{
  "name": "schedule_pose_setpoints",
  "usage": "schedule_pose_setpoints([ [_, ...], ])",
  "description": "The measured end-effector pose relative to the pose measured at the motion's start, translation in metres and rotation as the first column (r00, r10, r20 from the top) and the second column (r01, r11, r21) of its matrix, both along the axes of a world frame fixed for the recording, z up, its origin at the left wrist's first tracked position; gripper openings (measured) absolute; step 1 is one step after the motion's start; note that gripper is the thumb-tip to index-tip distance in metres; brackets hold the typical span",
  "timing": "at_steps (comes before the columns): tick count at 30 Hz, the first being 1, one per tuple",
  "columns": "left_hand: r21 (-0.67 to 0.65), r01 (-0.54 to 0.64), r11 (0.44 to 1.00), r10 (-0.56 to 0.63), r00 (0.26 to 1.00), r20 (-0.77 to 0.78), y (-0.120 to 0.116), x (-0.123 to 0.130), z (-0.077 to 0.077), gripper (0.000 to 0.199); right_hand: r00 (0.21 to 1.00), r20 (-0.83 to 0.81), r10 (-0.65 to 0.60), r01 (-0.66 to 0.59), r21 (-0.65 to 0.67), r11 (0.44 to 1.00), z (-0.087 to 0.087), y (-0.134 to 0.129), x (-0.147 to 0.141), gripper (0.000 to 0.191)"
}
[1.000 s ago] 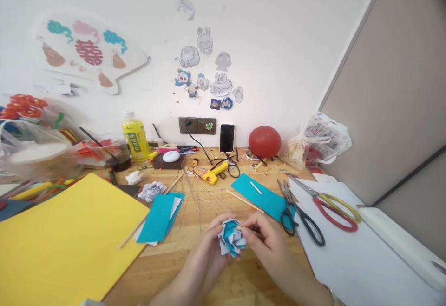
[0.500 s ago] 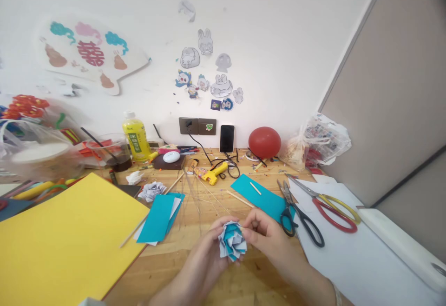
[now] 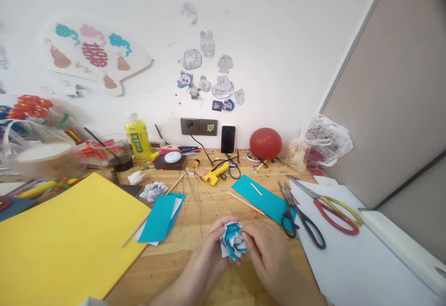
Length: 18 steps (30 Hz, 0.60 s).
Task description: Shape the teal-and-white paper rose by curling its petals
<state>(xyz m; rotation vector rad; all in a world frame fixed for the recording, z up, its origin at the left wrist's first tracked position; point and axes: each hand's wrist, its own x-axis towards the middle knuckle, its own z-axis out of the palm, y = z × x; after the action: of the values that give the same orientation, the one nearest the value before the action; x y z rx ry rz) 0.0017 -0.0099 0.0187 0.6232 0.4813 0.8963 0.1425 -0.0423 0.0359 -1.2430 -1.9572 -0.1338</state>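
Observation:
A blue and pale grey folded paper flower (image 3: 232, 241) is held over the wooden table near its front. My left hand (image 3: 209, 245) is wrapped round its left side and underside. My right hand (image 3: 266, 248) pinches the flower's upper right edge with thumb and finger. Left of my hands lie blue paper pieces (image 3: 158, 217) over white ones, with a crumpled grey paper flower (image 3: 154, 191) behind them. A blue strip (image 3: 258, 196) with a short stick on it lies beyond my right hand, partly under black-handled scissors (image 3: 288, 213).
A large yellow sheet (image 3: 76, 241) covers the left. Red-and-yellow-handled scissors (image 3: 336, 213) rest on white paper (image 3: 362, 259) at the right. Behind are a yellow glue gun (image 3: 215, 174), a phone (image 3: 228, 139), a red balloon (image 3: 265, 143) and a yellow bottle (image 3: 138, 138).
My right hand has turned, its back now more toward the camera, its fingers still at the flower's edge. My left hand and the flower have barely moved. The view has shifted slightly.

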Motion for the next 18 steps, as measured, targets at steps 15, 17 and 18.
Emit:
schedule_pose_setpoints([
  [15,0.036,0.004,0.999,-0.002,0.999,-0.044,-0.0010,0.0012,0.0017,0.020,0.957,-0.291,-0.023,-0.043,-0.218,0.975,0.0009,0.0044,-0.0017,0.013],
  [17,0.038,0.009,0.999,-0.007,0.999,-0.046,-0.0011,0.0016,0.0021,0.020,0.966,-0.258,-0.033,-0.021,-0.202,0.979,0.0019,0.0040,-0.0015,0.015],
  [18,0.037,0.009,0.999,-0.008,0.999,-0.050,-0.0011,0.0018,0.0025,0.020,0.968,-0.247,-0.035,-0.015,-0.199,0.980,0.0022,0.0040,-0.0014,0.016],
])
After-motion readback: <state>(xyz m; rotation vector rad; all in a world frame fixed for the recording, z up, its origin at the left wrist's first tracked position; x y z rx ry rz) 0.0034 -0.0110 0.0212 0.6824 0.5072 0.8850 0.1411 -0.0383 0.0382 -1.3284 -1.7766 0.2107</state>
